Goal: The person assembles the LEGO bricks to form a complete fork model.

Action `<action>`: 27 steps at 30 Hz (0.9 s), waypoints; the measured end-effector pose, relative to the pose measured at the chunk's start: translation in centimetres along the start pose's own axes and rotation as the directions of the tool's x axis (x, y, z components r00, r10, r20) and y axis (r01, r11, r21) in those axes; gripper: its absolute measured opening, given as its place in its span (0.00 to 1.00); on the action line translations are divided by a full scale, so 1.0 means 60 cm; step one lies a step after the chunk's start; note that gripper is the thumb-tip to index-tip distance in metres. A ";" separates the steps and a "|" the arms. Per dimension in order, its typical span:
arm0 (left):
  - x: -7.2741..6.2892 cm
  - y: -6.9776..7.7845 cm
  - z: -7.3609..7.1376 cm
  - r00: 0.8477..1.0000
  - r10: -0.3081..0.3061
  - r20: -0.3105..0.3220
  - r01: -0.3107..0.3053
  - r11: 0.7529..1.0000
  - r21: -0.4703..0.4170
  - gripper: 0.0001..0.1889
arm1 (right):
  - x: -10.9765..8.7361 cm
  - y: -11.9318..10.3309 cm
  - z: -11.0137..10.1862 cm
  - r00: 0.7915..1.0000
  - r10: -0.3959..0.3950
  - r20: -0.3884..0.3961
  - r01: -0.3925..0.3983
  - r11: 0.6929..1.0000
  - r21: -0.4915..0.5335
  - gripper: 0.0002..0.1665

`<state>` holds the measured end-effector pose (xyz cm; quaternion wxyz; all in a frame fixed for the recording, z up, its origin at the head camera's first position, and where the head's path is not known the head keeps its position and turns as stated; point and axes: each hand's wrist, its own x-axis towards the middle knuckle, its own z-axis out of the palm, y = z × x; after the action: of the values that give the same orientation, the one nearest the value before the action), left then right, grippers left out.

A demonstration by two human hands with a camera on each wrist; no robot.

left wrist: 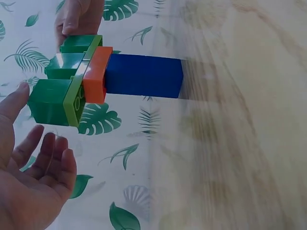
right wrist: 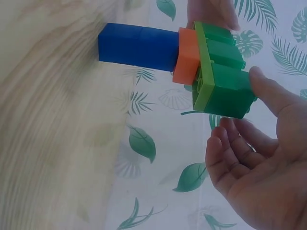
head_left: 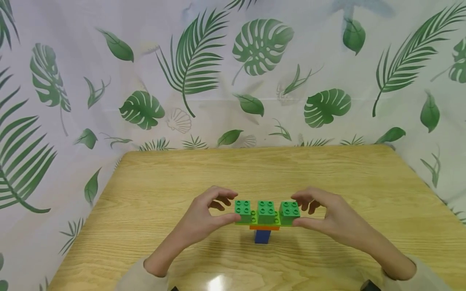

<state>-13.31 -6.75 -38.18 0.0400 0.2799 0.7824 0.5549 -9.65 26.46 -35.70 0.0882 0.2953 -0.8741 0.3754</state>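
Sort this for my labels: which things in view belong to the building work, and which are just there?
In hand: plastic brick tower with three green cubes on a lime plate, orange and blue bricks; left hand; right hand.
Just there: wooden table; leaf-print curtain.

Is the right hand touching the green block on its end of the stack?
Touching. In the right wrist view the right hand's thumb tip presses against the end green block; its other fingers curl clear beneath.
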 end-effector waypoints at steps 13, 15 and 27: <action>-0.001 -0.005 0.011 1.000 -0.027 0.003 0.027 0.998 -0.060 0.18 | -0.007 0.003 0.005 0.995 0.097 -0.012 -0.095 0.989 0.115 0.15; 0.001 -0.006 0.012 1.000 -0.028 -0.005 0.028 0.998 -0.062 0.18 | -0.005 0.002 0.005 0.994 0.106 -0.005 -0.104 0.986 0.127 0.15; 0.024 -0.018 0.016 0.995 -0.011 -0.095 0.006 0.999 -0.047 0.18 | 0.010 0.016 0.018 0.983 0.181 -0.041 -0.171 0.971 0.168 0.15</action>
<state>-14.55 -5.49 -39.13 0.0113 0.2486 0.7714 0.5856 -10.63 25.93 -36.79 0.0543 0.2123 -0.8602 0.4605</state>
